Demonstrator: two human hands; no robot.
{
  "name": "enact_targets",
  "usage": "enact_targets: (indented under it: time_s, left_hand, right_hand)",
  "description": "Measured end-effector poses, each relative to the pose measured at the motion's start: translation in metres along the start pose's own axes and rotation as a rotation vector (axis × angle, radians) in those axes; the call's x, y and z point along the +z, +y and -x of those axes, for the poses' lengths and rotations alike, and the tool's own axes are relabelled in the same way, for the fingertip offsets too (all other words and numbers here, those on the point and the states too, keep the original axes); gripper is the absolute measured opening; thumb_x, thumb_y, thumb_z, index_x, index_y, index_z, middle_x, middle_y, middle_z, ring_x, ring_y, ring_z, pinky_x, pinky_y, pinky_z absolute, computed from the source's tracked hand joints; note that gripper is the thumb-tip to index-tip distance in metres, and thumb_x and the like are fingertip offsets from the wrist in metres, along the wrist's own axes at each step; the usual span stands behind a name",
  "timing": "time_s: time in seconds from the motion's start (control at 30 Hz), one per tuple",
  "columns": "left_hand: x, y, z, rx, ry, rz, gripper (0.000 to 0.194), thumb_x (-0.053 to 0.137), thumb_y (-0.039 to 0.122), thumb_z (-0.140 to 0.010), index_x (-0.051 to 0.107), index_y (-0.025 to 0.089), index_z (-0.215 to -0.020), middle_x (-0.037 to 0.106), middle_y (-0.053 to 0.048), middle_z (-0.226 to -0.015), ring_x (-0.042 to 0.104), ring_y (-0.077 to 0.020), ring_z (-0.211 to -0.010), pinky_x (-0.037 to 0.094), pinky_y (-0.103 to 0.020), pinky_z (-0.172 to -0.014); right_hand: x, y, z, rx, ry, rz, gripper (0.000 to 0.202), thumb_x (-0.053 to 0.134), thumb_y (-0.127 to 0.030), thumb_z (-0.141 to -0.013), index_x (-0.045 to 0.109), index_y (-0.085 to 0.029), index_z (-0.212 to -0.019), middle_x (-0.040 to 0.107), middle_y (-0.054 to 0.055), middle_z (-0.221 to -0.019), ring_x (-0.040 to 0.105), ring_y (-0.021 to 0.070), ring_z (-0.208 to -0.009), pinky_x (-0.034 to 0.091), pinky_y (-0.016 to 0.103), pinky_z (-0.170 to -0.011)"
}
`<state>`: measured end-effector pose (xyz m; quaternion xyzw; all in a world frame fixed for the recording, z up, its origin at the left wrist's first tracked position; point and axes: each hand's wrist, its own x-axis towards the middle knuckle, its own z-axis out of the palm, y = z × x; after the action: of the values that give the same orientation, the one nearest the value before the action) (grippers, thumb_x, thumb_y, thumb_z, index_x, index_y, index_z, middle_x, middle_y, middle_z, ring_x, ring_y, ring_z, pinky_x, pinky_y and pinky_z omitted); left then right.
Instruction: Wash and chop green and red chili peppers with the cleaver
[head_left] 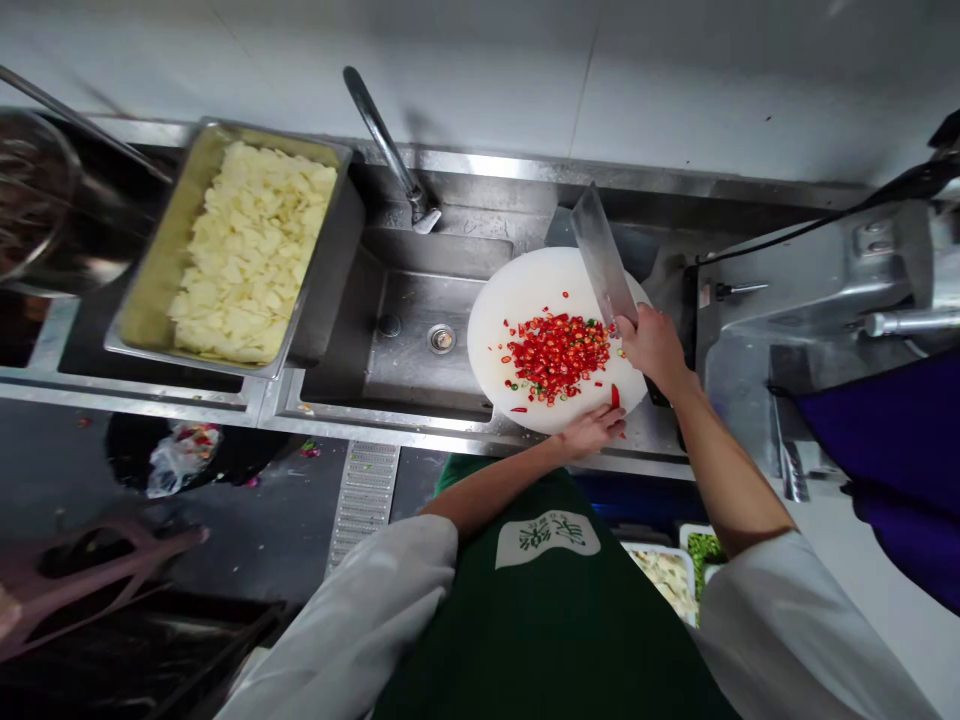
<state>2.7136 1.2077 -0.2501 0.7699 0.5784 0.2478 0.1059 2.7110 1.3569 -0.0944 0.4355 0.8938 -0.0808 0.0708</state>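
A round white cutting board [495, 340] bridges the right side of the sink and the steel counter. Chopped red chili [559, 355], with a few green bits, lies heaped on it. My right hand [654, 345] is closed round the handle end of a cleaver [600, 250], whose broad blade points up and away over the board's right part. At the board's near edge rests my left hand [589, 432], its fingers beside an uncut red chili piece [615, 396]. Whether those fingers pinch any chili is too small to tell.
A deep steel tray of pale yellow slices [255, 255] stands left of the sink [409, 340], under a curved faucet [386, 140]. Steel equipment [810, 290] and purple cloth [892, 440] are at right. Containers of cut food [667, 578] sit below the counter.
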Motion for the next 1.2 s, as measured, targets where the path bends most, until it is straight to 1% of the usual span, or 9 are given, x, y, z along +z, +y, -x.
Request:
enact_targets:
  time_s: [0.1,0.23,0.33,0.43,0.53,0.7,0.8,1.03,1.2]
  left_hand:
    - [-0.039,0.006,0.052,-0.116,0.323,0.148,0.027,0.046,0.017,-0.098,0.064,0.020,-0.117,0.065,-0.009,-0.126,0.062,-0.0175,-0.115,0.056,-0.034,-0.099]
    - [-0.107,-0.006,0.154,-0.641,0.951,0.153,0.014,0.063,0.023,-0.091,0.067,0.022,-0.105,0.069,-0.007,-0.105,0.067,-0.0206,-0.101,0.058,-0.039,-0.088]
    - [-0.140,-0.030,0.221,-1.021,1.229,0.288,0.017,0.068,0.033,-0.086,0.064,0.019,-0.095,0.068,-0.003,-0.089,0.070,-0.0181,-0.082,0.059,-0.037,-0.079]
    - [-0.144,-0.047,0.252,-1.165,1.368,0.459,0.027,0.073,0.039,-0.080,0.059,0.018,-0.089,0.065,0.002,-0.077,0.071,-0.0162,-0.071,0.059,-0.037,-0.077]
    - [-0.126,-0.052,0.240,-1.158,1.332,0.618,0.028,0.075,0.040,-0.077,0.060,0.018,-0.088,0.066,0.002,-0.077,0.071,-0.0158,-0.072,0.058,-0.034,-0.077]
    - [-0.074,-0.057,0.174,-1.083,1.048,0.836,0.029,0.078,0.042,-0.074,0.067,0.018,-0.084,0.070,-0.001,-0.074,0.065,-0.0136,-0.065,0.055,-0.028,-0.065]
    - [-0.053,-0.063,0.150,-1.058,0.978,0.859,0.028,0.076,0.043,-0.077,0.069,0.017,-0.081,0.069,-0.002,-0.072,0.060,-0.0118,-0.061,0.051,-0.026,-0.061]
    - [-0.047,-0.061,0.151,-1.003,0.922,0.659,0.020,0.071,0.037,-0.083,0.072,0.018,-0.079,0.067,-0.003,-0.076,0.059,-0.0131,-0.066,0.048,-0.026,-0.064]
    - [-0.047,-0.061,0.151,-0.938,0.895,0.572,0.017,0.069,0.033,-0.086,0.072,0.018,-0.081,0.065,-0.003,-0.076,0.057,-0.0129,-0.065,0.047,-0.025,-0.062]
  right_hand:
    - [0.009,-0.002,0.014,-0.006,-0.021,-0.018,0.033,0.038,-0.035,-0.101,0.060,-0.011,-0.111,0.070,0.019,-0.104,0.064,0.0278,-0.099,0.042,0.031,-0.081]
    - [0.035,-0.025,0.055,-0.122,-0.208,-0.113,0.031,0.041,-0.036,-0.101,0.061,-0.015,-0.110,0.072,0.013,-0.097,0.066,0.0246,-0.092,0.042,0.027,-0.076]
    - [0.063,-0.051,0.086,-0.258,-0.396,-0.196,0.027,0.042,-0.036,-0.100,0.063,-0.019,-0.104,0.073,0.008,-0.094,0.067,0.0207,-0.087,0.041,0.024,-0.072]
    - [0.087,-0.065,0.098,-0.311,-0.502,-0.191,0.027,0.043,-0.036,-0.100,0.064,-0.020,-0.099,0.074,0.008,-0.093,0.068,0.0208,-0.089,0.041,0.024,-0.072]
    - [0.099,-0.058,0.091,-0.265,-0.524,-0.177,0.027,0.044,-0.037,-0.099,0.064,-0.018,-0.100,0.074,0.009,-0.096,0.068,0.0208,-0.091,0.041,0.024,-0.072]
    - [0.090,-0.034,0.074,-0.131,-0.426,-0.062,0.028,0.042,-0.033,-0.100,0.063,-0.015,-0.106,0.072,0.013,-0.105,0.067,0.0232,-0.099,0.042,0.025,-0.077]
    - [0.082,-0.039,0.081,-0.110,-0.403,0.034,0.029,0.040,-0.032,-0.101,0.061,-0.014,-0.111,0.072,0.015,-0.103,0.068,0.0256,-0.098,0.042,0.028,-0.077]
    - [0.082,-0.086,0.093,-0.120,-0.372,0.055,0.030,0.035,-0.028,-0.102,0.056,-0.012,-0.118,0.072,0.018,-0.102,0.069,0.0258,-0.096,0.043,0.029,-0.077]
    - [0.082,-0.096,0.084,-0.138,-0.395,0.069,0.030,0.034,-0.028,-0.103,0.055,-0.013,-0.118,0.072,0.018,-0.102,0.070,0.0262,-0.096,0.045,0.030,-0.077]
